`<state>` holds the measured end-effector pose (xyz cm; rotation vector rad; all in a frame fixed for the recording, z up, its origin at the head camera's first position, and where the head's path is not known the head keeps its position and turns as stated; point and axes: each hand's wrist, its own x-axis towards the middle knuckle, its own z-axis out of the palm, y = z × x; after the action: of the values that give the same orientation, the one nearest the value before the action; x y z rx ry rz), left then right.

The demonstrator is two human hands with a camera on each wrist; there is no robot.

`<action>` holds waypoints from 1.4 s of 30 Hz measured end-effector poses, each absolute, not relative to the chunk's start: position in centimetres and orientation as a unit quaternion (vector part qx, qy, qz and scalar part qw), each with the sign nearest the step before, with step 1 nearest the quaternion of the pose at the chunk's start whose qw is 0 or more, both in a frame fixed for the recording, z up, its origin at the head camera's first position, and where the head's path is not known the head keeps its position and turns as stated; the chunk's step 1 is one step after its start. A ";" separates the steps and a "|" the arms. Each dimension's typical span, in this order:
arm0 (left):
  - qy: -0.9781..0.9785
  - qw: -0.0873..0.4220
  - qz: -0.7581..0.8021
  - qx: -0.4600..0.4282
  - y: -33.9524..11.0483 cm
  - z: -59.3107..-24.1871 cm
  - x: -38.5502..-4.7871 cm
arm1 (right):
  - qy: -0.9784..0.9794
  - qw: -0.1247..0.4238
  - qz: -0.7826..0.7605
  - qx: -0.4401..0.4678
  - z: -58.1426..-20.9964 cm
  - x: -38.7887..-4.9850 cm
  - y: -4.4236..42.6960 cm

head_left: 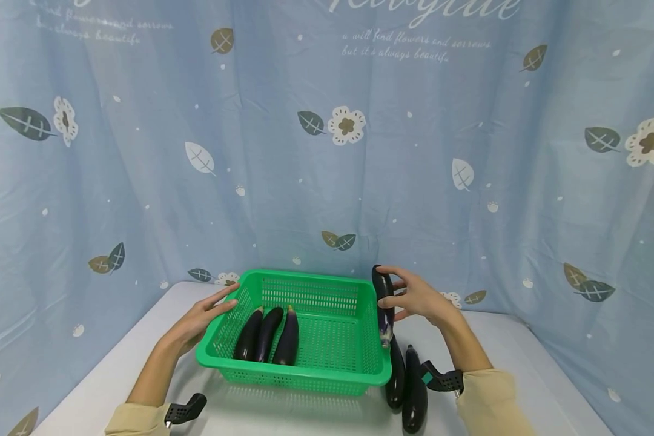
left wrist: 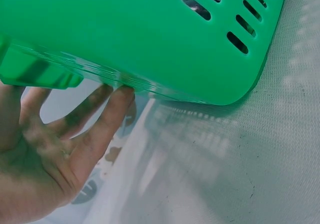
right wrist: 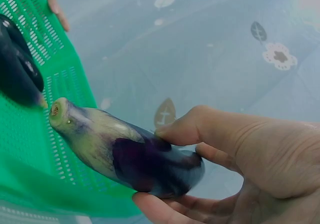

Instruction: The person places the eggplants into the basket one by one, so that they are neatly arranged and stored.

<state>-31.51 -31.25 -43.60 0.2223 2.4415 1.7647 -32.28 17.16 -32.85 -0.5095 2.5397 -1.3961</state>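
Observation:
A green basket (head_left: 327, 378) stands on the table with several dark purple eggplants (head_left: 286, 339) lying in its left part. My left hand (head_left: 198, 321) touches the basket's left rim with extended fingers; the left wrist view shows its fingertips against the basket's outer wall (left wrist: 150, 44). At the right rim, my right hand (head_left: 414, 297) grips an eggplant (head_left: 383, 297) between thumb and fingers, its pale stem end toward me. In the right wrist view this eggplant (right wrist: 125, 149) is pinched near its dark end, with the stem end over the basket (right wrist: 75, 84).
Two more eggplants (head_left: 414, 393) lie on the white table (head_left: 283, 418), just right of the basket and below my right forearm. A blue curtain (head_left: 272, 200) with leaf and flower prints hangs behind the table and along both sides.

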 end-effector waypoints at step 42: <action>0.805 0.065 0.586 0.061 -31.1 -43.4 -31.5 | 0.820 0.161 -0.524 -0.167 -35.1 -33.8 9.8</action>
<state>-31.45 -31.11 -43.43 0.1836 2.4297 1.7692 -33.84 9.81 -35.13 -0.4770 2.3412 -1.4957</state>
